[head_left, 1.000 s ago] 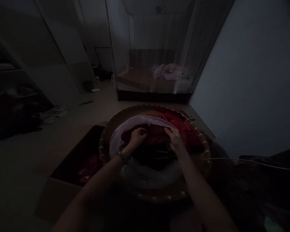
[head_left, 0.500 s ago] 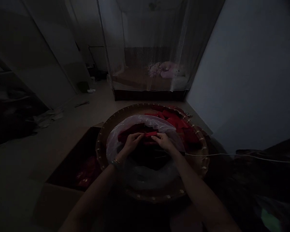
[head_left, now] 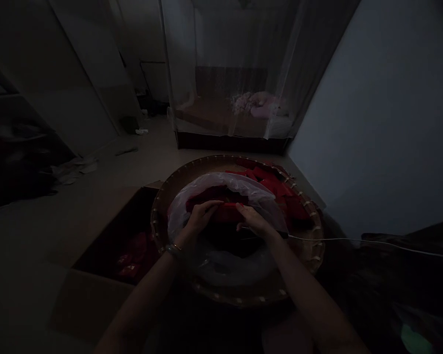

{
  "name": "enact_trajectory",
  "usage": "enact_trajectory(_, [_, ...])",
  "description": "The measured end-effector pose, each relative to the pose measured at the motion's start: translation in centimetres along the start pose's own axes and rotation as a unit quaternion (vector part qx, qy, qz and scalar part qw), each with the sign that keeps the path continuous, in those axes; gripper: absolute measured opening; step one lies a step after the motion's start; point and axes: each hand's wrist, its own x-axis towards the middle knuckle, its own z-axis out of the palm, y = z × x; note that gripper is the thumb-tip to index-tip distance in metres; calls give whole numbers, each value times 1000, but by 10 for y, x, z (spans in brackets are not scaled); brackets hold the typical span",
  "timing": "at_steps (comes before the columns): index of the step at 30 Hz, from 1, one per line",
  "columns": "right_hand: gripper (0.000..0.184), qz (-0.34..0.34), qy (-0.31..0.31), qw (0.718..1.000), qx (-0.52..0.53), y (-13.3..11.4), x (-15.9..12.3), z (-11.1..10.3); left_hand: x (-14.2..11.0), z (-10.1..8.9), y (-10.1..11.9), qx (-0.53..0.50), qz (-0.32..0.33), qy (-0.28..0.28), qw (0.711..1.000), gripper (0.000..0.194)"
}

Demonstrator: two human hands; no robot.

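Observation:
A narrow red piece [head_left: 229,206], which looks like a folded paper envelope, lies between my two hands. My left hand [head_left: 202,215] has its thumb and fingertips closed at the piece's left end. At the right end, my right hand [head_left: 255,221] presses its thumb on the piece, with the fingers curled below. Under both hands a translucent plastic bag [head_left: 221,274] stands open, with dark red material [head_left: 203,195] at its far inside edge. The bag sits in a round woven basket tray [head_left: 170,189]. The dim light hides the bag's bottom.
Several flat red pieces [head_left: 273,184] are heaped at the tray's far right. A cardboard box [head_left: 92,295] with red packets [head_left: 131,268] stands at the left. One white cable [head_left: 339,239] runs right from the tray. Beyond are a netted bed [head_left: 221,113] and a wall [head_left: 376,118].
My right thumb has moved onto the red piece, which now shows wider between my hands. The right fingers have spread lower, and the whole view has shifted slightly.

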Motion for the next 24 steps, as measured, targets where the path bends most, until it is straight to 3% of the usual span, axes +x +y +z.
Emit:
enact_trajectory(3, [41, 7, 18, 1000, -8, 2, 0, -4, -5, -1, 2, 36, 11, 55, 998, 30])
enact_trajectory(5, [42, 13, 32, 999, -13, 5, 2, -5, -10, 0, 7, 109, 63, 85, 988, 32])
enact_trajectory(8, [45, 12, 32, 999, -36, 11, 4, 0, -16, 4, 15, 257, 159, 22, 953, 55])
enact_trajectory(11, [47, -8, 10, 998, -64, 13, 6, 6, -19, 10, 17, 351, 173, -31, 920, 63])
enact_trajectory(19, [55, 32, -36, 998, -29, 12, 4, 6, -17, 11, 4, 305, 199, -9, 931, 55])
enact_trajectory(21, [55, 11, -8, 1000, 8, 10, 4, 4, -16, 11, 4, 286, 186, 17, 940, 50])
enact_trajectory(24, [51, -63, 92, 992, 53, 8, 7, -2, -14, 9, 4, 254, 150, 78, 952, 44])
